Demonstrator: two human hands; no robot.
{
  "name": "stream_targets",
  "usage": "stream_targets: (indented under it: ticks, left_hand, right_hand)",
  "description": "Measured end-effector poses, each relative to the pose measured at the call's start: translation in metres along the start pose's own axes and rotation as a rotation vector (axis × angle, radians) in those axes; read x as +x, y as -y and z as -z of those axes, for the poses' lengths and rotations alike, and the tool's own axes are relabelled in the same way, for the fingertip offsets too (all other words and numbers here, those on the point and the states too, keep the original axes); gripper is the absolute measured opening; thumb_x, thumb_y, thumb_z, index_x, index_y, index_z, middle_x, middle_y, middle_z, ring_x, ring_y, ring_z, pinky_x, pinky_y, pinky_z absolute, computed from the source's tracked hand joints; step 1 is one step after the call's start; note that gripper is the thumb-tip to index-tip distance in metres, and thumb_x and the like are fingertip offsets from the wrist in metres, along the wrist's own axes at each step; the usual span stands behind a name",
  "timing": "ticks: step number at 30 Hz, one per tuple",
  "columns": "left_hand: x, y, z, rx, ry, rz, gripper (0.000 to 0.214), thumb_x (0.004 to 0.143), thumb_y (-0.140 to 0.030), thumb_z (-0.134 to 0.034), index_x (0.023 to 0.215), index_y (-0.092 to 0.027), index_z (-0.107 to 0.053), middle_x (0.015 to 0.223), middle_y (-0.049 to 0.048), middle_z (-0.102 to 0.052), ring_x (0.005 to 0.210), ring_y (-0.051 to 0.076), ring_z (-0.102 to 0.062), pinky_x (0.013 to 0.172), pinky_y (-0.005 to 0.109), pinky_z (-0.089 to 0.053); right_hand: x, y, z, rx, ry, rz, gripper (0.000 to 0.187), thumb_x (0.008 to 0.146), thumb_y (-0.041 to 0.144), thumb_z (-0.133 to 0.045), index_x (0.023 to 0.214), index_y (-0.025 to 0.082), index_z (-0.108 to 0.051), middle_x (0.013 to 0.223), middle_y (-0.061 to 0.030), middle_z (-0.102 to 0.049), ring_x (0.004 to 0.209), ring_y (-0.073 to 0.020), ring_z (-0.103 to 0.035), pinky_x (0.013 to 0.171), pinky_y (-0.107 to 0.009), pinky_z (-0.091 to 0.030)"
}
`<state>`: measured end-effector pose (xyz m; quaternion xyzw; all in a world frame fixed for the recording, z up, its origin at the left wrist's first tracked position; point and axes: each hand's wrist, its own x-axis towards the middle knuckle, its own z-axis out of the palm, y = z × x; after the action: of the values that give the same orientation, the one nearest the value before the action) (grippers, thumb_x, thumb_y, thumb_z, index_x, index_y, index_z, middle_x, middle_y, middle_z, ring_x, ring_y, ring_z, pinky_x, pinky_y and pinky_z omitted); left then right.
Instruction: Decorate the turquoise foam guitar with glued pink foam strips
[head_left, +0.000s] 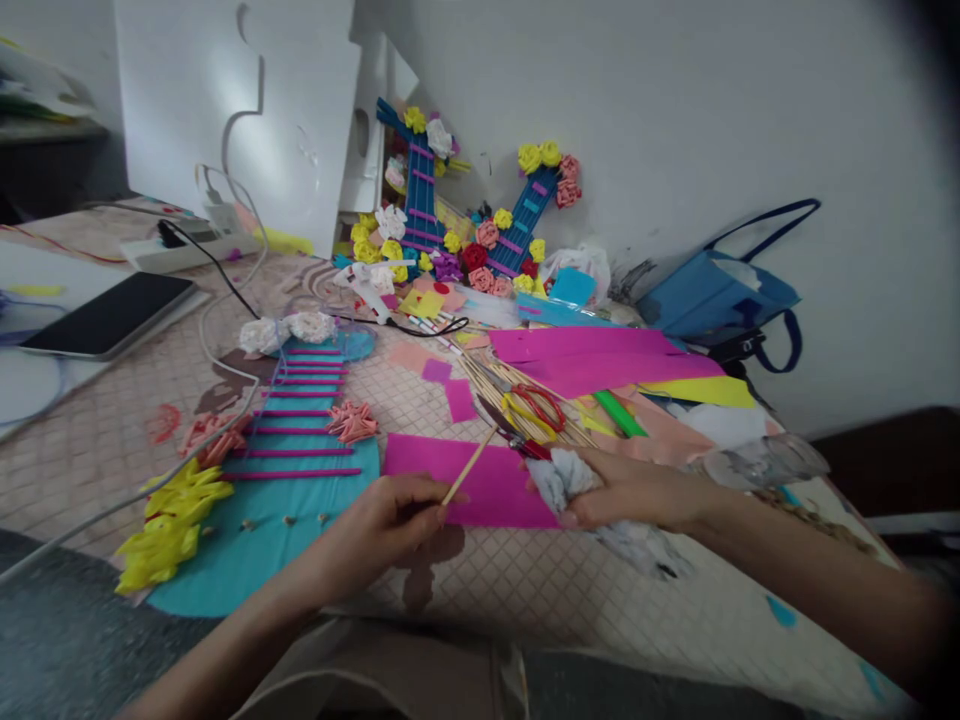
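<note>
My left hand [409, 515] pinches a short thin wooden stick [471, 464], tilted up to the right over a magenta paper strip [420, 455]. My right hand [600, 490] is closed round a crumpled whitish cloth [562, 478] at the strip's right end. Just beyond that hand lie a red-handled cutting tool [517, 432] and red-handled scissors [541, 408], on a bundle of thin wooden sticks [491, 385]. Left of my left hand lies a turquoise guitar-shaped piece [300, 500] with several magenta bars and yellow, pink and white flowers.
A glue gun [367, 290], its cable and larger magenta sheets [600, 358] lie further back. Decorated flower guitars [424, 190] lean on the wall. A phone [112, 315] and a power strip [184, 252] are at left. A blue bag [720, 295] stands at right.
</note>
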<state>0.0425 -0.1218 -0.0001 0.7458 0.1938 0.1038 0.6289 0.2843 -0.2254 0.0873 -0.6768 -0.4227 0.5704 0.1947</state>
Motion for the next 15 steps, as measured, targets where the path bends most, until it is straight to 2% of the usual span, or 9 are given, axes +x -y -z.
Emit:
stream_targets:
  ticks: [4,6,10,15]
  left_hand:
    - [0.011,-0.006,0.010,0.242,-0.094,-0.092,0.021,0.089,-0.020,-0.046,0.084,-0.014,-0.065,0.076,0.0005,-0.058,0.070,0.012,-0.053,0.061,0.022,-0.036]
    - [0.017,-0.009,0.015,0.314,-0.122,-0.120,0.021,0.089,-0.017,-0.045,0.084,-0.015,-0.065,0.078,0.0004,-0.059,0.073,0.012,-0.054,0.064,0.023,-0.035]
    - [0.027,-0.016,0.024,0.415,-0.151,-0.148,0.023,0.090,-0.015,-0.042,0.077,-0.015,-0.062,0.072,-0.0010,-0.054,0.069,0.011,-0.051,0.063,0.024,-0.033]
    - [0.031,-0.017,0.029,0.444,-0.171,-0.129,0.022,0.088,-0.013,-0.043,0.074,-0.015,-0.060,0.069,-0.0017,-0.052,0.067,0.011,-0.050,0.061,0.024,-0.033]
  right_hand:
    - [0.011,0.005,0.004,-0.092,-0.104,-0.021,0.021,0.054,0.021,-0.060,0.075,0.021,-0.057,0.071,0.0009,-0.057,0.072,-0.0175,-0.051,0.061,-0.027,-0.040]
    - [0.019,0.007,0.007,-0.116,-0.114,-0.035,0.016,0.054,0.021,-0.058,0.069,0.021,-0.052,0.062,0.0034,-0.050,0.062,-0.0140,-0.046,0.054,-0.025,-0.035]
    - [0.032,0.014,0.013,-0.146,-0.167,0.036,0.019,0.054,0.020,-0.061,0.071,0.021,-0.053,0.066,0.0032,-0.052,0.067,-0.0143,-0.048,0.059,-0.025,-0.038]
    - [0.039,0.017,0.022,-0.137,-0.138,-0.027,0.027,0.055,0.021,-0.063,0.081,0.021,-0.056,0.074,0.0023,-0.058,0.070,-0.0157,-0.051,0.059,-0.026,-0.040]
